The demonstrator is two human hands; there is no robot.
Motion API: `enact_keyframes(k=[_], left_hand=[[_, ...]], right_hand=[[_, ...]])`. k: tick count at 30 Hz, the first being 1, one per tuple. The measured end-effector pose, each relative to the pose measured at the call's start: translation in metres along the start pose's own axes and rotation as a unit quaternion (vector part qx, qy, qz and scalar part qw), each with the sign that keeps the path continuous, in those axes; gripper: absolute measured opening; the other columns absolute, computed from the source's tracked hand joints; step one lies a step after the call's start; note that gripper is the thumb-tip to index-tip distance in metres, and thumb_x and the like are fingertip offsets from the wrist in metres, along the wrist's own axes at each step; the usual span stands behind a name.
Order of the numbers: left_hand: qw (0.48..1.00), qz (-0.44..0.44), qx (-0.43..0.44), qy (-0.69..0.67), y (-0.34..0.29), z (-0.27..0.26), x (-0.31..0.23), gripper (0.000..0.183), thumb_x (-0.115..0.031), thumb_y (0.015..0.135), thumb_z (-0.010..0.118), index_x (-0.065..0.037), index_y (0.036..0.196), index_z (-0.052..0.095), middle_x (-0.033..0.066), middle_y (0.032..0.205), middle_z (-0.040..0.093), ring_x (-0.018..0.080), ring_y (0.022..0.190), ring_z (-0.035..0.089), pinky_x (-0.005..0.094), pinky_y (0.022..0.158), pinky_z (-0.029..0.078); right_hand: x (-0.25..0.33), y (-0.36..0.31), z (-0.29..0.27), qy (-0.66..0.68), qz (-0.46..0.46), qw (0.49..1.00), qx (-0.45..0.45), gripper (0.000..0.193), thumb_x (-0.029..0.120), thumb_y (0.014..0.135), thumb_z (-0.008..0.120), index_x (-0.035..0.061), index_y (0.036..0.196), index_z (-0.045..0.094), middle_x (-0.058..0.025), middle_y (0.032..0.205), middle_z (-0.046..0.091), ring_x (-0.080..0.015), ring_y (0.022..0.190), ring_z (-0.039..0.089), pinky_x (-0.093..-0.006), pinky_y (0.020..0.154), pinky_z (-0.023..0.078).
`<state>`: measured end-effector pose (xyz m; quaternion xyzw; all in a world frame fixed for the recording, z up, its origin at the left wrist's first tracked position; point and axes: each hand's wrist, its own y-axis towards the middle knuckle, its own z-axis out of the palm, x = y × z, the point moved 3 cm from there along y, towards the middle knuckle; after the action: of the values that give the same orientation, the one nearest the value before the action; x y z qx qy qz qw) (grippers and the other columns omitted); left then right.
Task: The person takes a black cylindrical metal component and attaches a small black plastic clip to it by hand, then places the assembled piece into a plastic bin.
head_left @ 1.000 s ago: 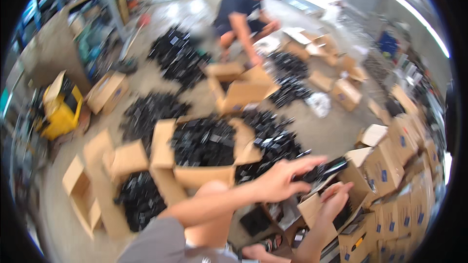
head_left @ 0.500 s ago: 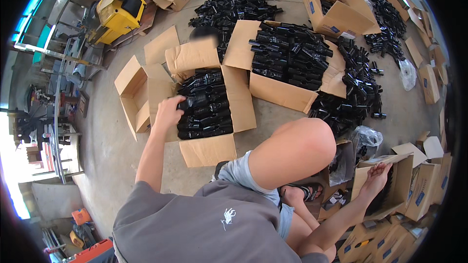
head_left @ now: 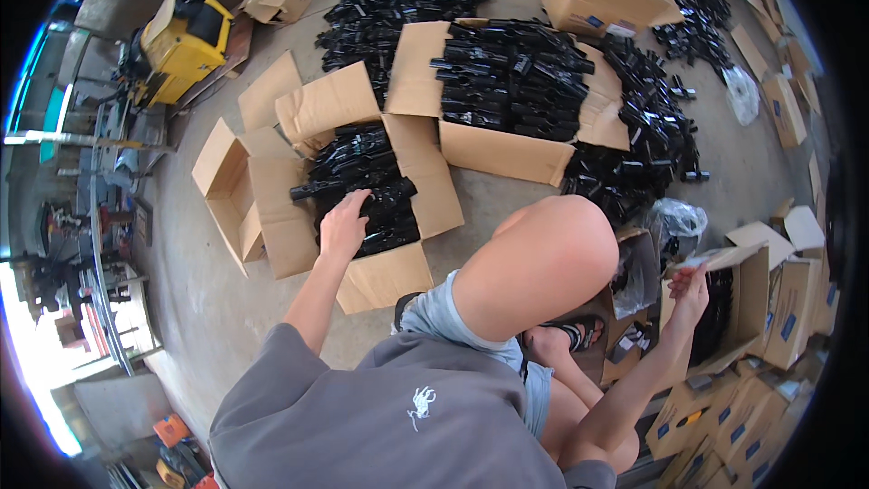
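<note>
My left hand [head_left: 345, 228] is closed round a black tubular plastic part [head_left: 317, 188] at the left open carton [head_left: 425, 167]. One end of the part reaches over the carton's left flap. Beneath it, rows of similar black parts [head_left: 362, 147] fill the carton. Far to the right, my right hand [head_left: 691, 292] has its fingers curled at the raised flap [head_left: 738, 255] of another carton [head_left: 747, 308], seemingly gripping its edge. Dark parts show inside that carton, though their shape is hard to make out.
A second open carton [head_left: 507, 154] full of black parts stands ahead, with loose piles [head_left: 398, 14] of them behind and to its right [head_left: 647, 140]. Crumpled clear plastic bags [head_left: 677, 217] lie nearby. A yellow machine [head_left: 186, 50] and metal racks stand at left. My bent knee [head_left: 561, 244] is between the cartons.
My left hand has moved right over the left carton, and the black part now lies across its top. My view has shifted. The right hand stays by the right carton's flap.
</note>
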<state>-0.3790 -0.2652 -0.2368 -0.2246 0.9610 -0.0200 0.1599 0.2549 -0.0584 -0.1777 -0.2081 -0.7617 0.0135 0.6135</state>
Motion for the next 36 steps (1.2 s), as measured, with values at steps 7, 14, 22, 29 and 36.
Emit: enact_keyframes(k=[7, 14, 22, 29, 36], left_hand=[[0.997, 0.047, -0.048, 0.04, -0.009, 0.027, -0.002, 0.047, -0.014, 0.081, 0.083, -0.012, 0.126, 0.068, 0.0118, 0.121, 0.075, 0.0335, 0.108, 0.071, 0.0429, 0.093, 0.056], [0.995, -0.001, 0.013, 0.094, -0.016, 0.017, 0.019, 0.046, -0.011, 0.083, 0.08, -0.012, 0.128, 0.068, 0.0148, 0.118, 0.074, 0.0346, 0.105, 0.071, 0.0456, 0.09, 0.056], [0.995, -0.052, -0.056, -0.059, -0.019, 0.039, 0.03, 0.064, -0.02, 0.084, 0.084, -0.008, 0.142, 0.061, 0.0178, 0.134, 0.068, 0.0329, 0.122, 0.067, 0.0395, 0.104, 0.051], [0.812, -0.413, -0.067, -0.408, -0.021, 0.092, 0.047, 0.082, -0.061, 0.097, 0.067, 0.001, 0.149, 0.051, 0.0116, 0.144, 0.061, 0.0264, 0.127, 0.06, 0.0376, 0.109, 0.047], [0.769, -0.409, 0.004, -0.491, -0.008, 0.085, 0.037, 0.072, -0.058, 0.098, 0.068, -0.007, 0.147, 0.055, 0.0058, 0.142, 0.062, 0.02, 0.123, 0.061, 0.0366, 0.105, 0.044]], right_hand=[[-0.023, -0.004, 0.014, -0.041, 0.04, 0.998, -0.002, 0.042, 0.044, 0.111, 0.053, 0.0078, 0.096, 0.068, 0.0019, 0.077, 0.064, -0.0064, 0.068, 0.057, -0.022, 0.061, 0.042], [-0.064, -0.005, 0.031, -0.087, 0.055, 0.994, 0.042, 0.041, 0.04, 0.111, 0.054, 0.0045, 0.097, 0.069, 0.0, 0.076, 0.064, -0.0067, 0.066, 0.058, -0.0237, 0.058, 0.043], [-0.084, -0.011, 0.046, -0.288, 0.051, 0.956, 0.036, 0.042, 0.039, 0.106, 0.057, 0.0014, 0.098, 0.074, -0.0138, 0.083, 0.073, -0.0253, 0.076, 0.072, -0.0386, 0.071, 0.054], [-0.14, -0.057, 0.046, -0.376, 0.131, 0.917, 0.011, 0.035, 0.038, 0.098, 0.065, 0.0051, 0.1, 0.078, -0.0206, 0.097, 0.077, -0.0389, 0.096, 0.074, -0.0473, 0.086, 0.058], [-0.21, -0.079, 0.085, -0.489, -0.107, 0.866, -0.01, 0.013, 0.017, 0.09, 0.071, 0.0066, 0.096, 0.068, -0.0131, 0.095, 0.067, -0.0334, 0.094, 0.068, -0.0467, 0.08, 0.058]])
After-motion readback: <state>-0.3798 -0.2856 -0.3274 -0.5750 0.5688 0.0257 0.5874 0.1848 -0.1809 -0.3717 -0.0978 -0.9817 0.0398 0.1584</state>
